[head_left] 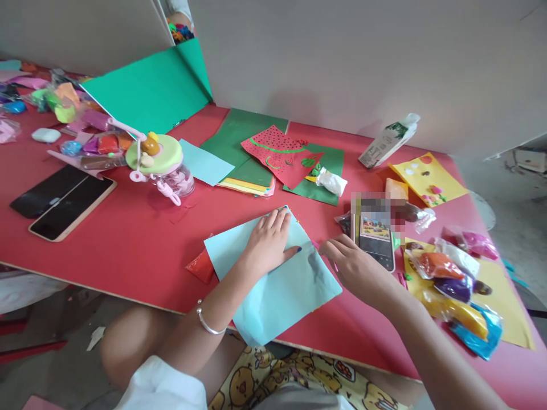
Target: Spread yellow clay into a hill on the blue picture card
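Observation:
A sheet of light blue paper (273, 302) lies at the table's front edge, its near corner hanging over. My left hand (269, 242) rests flat on its upper part, fingers stretched out and thumb apart. At the sheet's right edge is my right hand (352, 259), its fingers curled and pressed together. A bit of pink shows by those fingertips; what they hold is mostly hidden. Just beyond the right hand a phone (378, 253) with a lit screen lies among clay packets. A red clay packet (200, 266) is partly under the sheet's left edge.
Bagged clay (453, 285) lies on yellow paper at right. Behind stand a carton (388, 142) and a red sheet with watermelon decorations (277, 154). To the left are a lidded jar (182, 179), a dark phone (74, 208) and a green board (149, 91).

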{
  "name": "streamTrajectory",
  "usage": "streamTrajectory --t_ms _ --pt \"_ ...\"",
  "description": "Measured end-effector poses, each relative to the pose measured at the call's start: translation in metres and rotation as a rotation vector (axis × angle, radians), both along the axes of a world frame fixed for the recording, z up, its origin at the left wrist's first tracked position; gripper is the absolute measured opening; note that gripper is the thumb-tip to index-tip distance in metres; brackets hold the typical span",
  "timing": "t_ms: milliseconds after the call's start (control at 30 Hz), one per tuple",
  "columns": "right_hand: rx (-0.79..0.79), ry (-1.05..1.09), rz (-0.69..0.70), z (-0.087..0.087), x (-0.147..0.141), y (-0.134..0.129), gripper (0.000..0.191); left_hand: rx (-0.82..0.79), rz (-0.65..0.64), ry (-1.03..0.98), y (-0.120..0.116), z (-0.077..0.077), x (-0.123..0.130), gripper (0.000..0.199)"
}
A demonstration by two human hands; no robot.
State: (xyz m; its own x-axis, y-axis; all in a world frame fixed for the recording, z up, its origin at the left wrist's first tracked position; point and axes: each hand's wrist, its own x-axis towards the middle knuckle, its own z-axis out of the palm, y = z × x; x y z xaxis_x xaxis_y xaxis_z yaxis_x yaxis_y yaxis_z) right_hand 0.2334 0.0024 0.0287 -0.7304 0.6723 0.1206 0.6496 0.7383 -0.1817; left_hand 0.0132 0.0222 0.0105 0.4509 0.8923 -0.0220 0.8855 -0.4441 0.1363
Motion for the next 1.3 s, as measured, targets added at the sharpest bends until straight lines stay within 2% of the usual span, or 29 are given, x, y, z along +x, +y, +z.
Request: streamTrajectory --t_ms 67,233,367,467,533,600,667,733,800,867,900,967,1033,1067,1200,1300 --pt "0.008 0.051 -0.037 0.005 0.003 -0.006 0.028 0.036 0.054 -0.002 0.001 0.001 -0.001 0.072" --pt "0.009 0.209 -0.182 0.016 0.013 -0.020 0.017 0.083 0.284 0.022 0.006 0.010 -0.010 0.063" --pt "-0.022 0.281 -0.212 0.017 0.016 -0.028 0.019 0.003 0.373 -0.047 0.011 0.021 -0.020 0.052" --pt "-0.040 0.315 -0.222 0.015 0.017 -0.031 0.019 -0.047 0.394 -0.077 0.015 0.033 -0.025 0.034" --pt "-0.050 0.341 -0.228 0.015 0.018 -0.032 0.017 -0.048 0.385 -0.088 0.016 0.047 -0.025 0.025" --pt "-0.051 0.370 -0.239 0.015 0.020 -0.034 0.016 -0.017 0.382 -0.119 0.013 0.068 -0.025 0.023" --pt "-0.040 0.406 -0.251 0.016 0.022 -0.036 0.015 0.117 0.392 -0.211 0.003 0.096 -0.026 0.023" --pt "-0.026 0.446 -0.263 0.016 0.025 -0.038 0.014 0.317 0.386 -0.224 -0.016 0.126 -0.027 0.022" --pt "-0.013 0.480 -0.280 0.016 0.027 -0.040 0.014 0.540 0.311 -0.197 -0.043 0.152 -0.028 0.021" --pt "0.000 0.501 -0.294 0.015 0.028 -0.041 0.013 0.707 0.215 -0.151 -0.073 0.167 -0.025 0.025" --pt "0.007 0.510 -0.299 0.015 0.028 -0.041 0.013 0.760 0.190 -0.103 -0.087 0.168 -0.021 0.031" --pt "0.017 0.527 -0.308 0.014 0.029 -0.042 0.013 0.752 0.022 0.043 -0.109 0.158 -0.009 0.038" --pt "0.018 0.543 -0.322 0.014 0.030 -0.042 0.013 0.697 -0.130 0.108 -0.122 0.133 0.005 0.028" --pt "0.015 0.548 -0.331 0.014 0.031 -0.043 0.014 0.657 -0.155 0.121 -0.126 0.117 0.012 0.027" --pt "-0.015 0.545 -0.354 0.011 0.034 -0.046 0.015 0.495 -0.106 0.151 -0.133 0.053 0.027 0.029" --pt "-0.014 0.477 -0.332 0.004 0.035 -0.048 0.016 0.456 -0.113 0.100 -0.140 0.027 0.025 0.027"
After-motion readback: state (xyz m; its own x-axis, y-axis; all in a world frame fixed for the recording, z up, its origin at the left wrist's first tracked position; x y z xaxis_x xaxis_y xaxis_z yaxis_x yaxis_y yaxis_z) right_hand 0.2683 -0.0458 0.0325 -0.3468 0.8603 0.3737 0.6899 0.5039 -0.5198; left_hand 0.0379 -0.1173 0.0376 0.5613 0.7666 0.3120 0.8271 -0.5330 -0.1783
